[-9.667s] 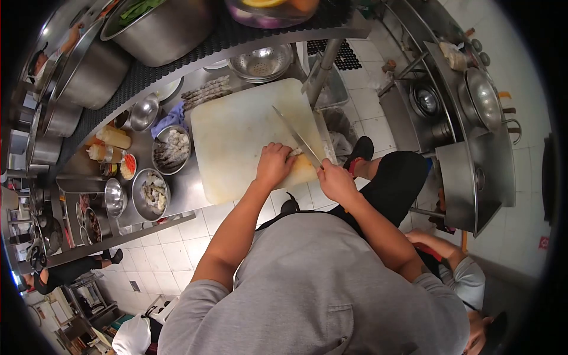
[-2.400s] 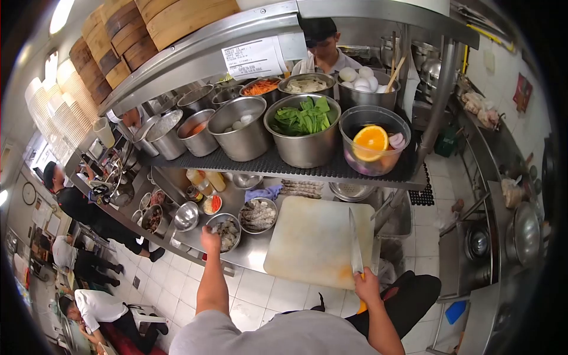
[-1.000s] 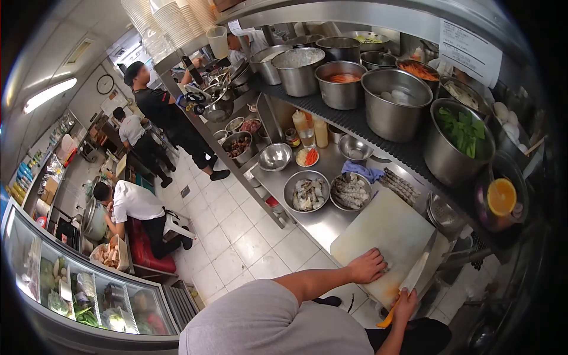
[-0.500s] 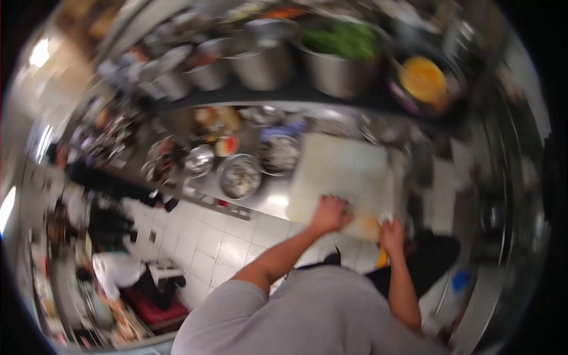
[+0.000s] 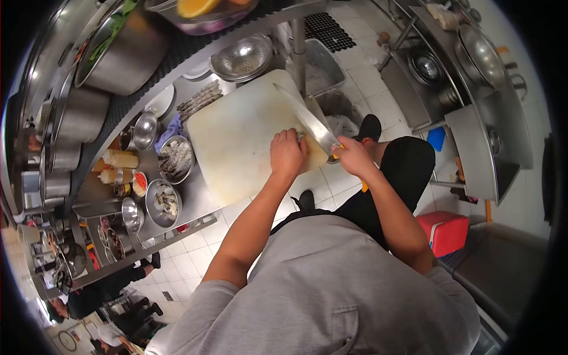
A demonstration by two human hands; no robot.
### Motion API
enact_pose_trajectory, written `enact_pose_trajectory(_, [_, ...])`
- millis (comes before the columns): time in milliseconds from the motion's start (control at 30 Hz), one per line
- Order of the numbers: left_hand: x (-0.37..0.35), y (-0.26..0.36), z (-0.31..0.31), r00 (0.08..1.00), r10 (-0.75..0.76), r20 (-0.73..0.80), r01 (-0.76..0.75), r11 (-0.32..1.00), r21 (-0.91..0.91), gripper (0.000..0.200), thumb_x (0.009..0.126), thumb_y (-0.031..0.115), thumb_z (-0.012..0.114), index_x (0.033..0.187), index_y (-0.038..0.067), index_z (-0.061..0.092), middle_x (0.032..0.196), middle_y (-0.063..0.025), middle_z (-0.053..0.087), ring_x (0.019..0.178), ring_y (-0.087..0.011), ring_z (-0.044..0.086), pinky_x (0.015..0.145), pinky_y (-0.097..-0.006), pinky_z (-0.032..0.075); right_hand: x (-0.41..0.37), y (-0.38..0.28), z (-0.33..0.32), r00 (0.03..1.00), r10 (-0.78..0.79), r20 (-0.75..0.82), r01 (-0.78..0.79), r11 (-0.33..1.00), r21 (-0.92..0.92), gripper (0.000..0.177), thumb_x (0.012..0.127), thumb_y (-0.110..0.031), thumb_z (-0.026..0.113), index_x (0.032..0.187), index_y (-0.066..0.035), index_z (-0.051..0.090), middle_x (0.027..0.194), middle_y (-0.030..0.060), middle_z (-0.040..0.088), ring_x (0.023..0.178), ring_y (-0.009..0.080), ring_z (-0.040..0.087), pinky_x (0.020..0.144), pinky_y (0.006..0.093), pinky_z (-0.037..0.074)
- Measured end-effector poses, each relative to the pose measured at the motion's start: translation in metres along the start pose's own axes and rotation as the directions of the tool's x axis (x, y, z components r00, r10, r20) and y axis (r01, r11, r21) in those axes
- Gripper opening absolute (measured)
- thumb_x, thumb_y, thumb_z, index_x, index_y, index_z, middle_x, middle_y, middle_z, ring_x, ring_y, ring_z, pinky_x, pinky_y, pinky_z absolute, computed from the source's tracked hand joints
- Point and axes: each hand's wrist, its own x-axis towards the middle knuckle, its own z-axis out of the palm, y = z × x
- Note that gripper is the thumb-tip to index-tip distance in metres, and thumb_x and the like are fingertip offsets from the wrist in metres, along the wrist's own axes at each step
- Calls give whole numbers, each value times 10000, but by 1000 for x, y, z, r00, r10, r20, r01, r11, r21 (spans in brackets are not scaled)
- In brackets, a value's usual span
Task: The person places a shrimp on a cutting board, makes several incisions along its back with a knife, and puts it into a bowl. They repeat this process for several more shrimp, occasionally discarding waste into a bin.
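My left hand [image 5: 288, 154] rests on the right part of a large white cutting board [image 5: 231, 136], fingers curled. At its fingertips is a small greyish piece that looks like a shrimp [image 5: 300, 136], mostly covered by the hand. My right hand [image 5: 354, 157] grips the yellow handle of a wide-bladed kitchen knife [image 5: 315, 126]. Its blade slants over the board's right side, tip pointing away from me, close beside the left hand. Grey shrimp [image 5: 201, 99] lie in a row beyond the board's far left edge.
Left of the board stand a metal bowl of shrimp [image 5: 176, 158] and another metal bowl [image 5: 163, 203] with pale and dark pieces. Stacked colanders [image 5: 241, 58] sit behind it. A shelf with steel pots [image 5: 121, 59] overhangs the far left. A grey bin [image 5: 324, 71] stands beyond the right edge.
My view has turned to the right and sharpened from a blur. The knife blade now shows clearly over the board. Both hands remain near the board's close edge.
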Motion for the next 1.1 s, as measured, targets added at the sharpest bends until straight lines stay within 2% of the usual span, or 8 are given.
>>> enact_pose_trajectory(267, [-10, 15, 9, 999, -25, 42, 21, 997, 78, 456, 876, 266, 680, 1235, -7, 612, 1031, -181, 636, 1000, -360, 598, 888, -469, 482, -38, 6, -21, 994, 32, -103, -46, 990, -135, 316, 973, -295, 570, 1004, 15, 621, 958, 279, 676, 985, 484, 631, 850, 533, 486])
enact_pose_trajectory(467, [-2, 17, 13, 984, -87, 158, 80, 996, 48, 480, 893, 284, 661, 1259, -19, 587, 1147, -235, 613, 1004, -400, 625, 870, -498, 522, -58, 46, -20, 973, 230, -6, -224, 957, 186, 381, 1000, -330, 561, 957, 47, 596, 898, 290, 676, 909, 456, 664, 791, 508, 504])
enact_pose_trajectory(600, [2, 49, 11, 957, -237, 166, 234, 971, 40, 453, 913, 291, 642, 1226, -33, 594, 1137, -258, 613, 1033, -433, 635, 886, -510, 531, -41, 70, -27, 985, 160, 60, -165, 983, 78, 424, 1013, -371, 540, 954, 42, 613, 908, 293, 678, 913, 455, 668, 796, 509, 505])
enact_pose_trajectory(800, [1, 52, -33, 782, -402, 476, 383, 913, 141, 527, 930, 348, 657, 1272, -44, 570, 1250, -279, 591, 1148, -433, 609, 952, -494, 517, -10, 70, -46, 989, -23, 149, 41, 992, -120, 473, 1012, -418, 523, 965, 35, 650, 963, 288, 682, 972, 473, 648, 835, 536, 493])
enact_pose_trajectory(867, [-19, 24, -25, 983, -88, 164, 78, 995, 68, 648, 910, 391, 683, 1377, -28, 522, 1359, -260, 551, 1220, -411, 566, 1018, -469, 485, -2, 74, -46, 986, -46, 159, 66, 990, -122, 468, 1011, -418, 523, 976, 30, 656, 968, 285, 684, 974, 472, 648, 838, 537, 494])
enact_pose_trajectory(933, [-19, 16, -28, 978, -27, 208, 10, 997, 82, 723, 911, 406, 679, 1464, -6, 462, 1458, -230, 497, 1359, -385, 467, 1128, -469, 401, 6, 77, -47, 983, -65, 170, 87, 988, -127, 464, 1009, -418, 523, 987, 25, 662, 973, 282, 686, 976, 471, 648, 841, 538, 496])
enact_pose_trajectory(1000, [-17, 10, -26, 917, 270, 294, -327, 930, 166, 727, 927, 405, 656, 1497, 12, 434, 1553, -199, 422, 1464, -361, 367, 1201, -494, 306, 10, 80, -45, 977, -108, 185, 139, 977, -163, 453, 1007, -415, 523, 1003, 14, 673, 965, 276, 692, 969, 469, 653, 844, 534, 502])
enact_pose_trajectory(1100, [-14, 4, -18, 862, 344, 371, -426, 889, 166, 718, 962, 406, 599, 1535, 27, 390, 1618, -160, 358, 1522, -323, 288, 1240, -502, 231, 15, 79, -49, 973, -91, 210, 130, 975, -179, 444, 1004, -411, 527, 1023, 6, 676, 954, 277, 694, 958, 470, 657, 844, 535, 505])
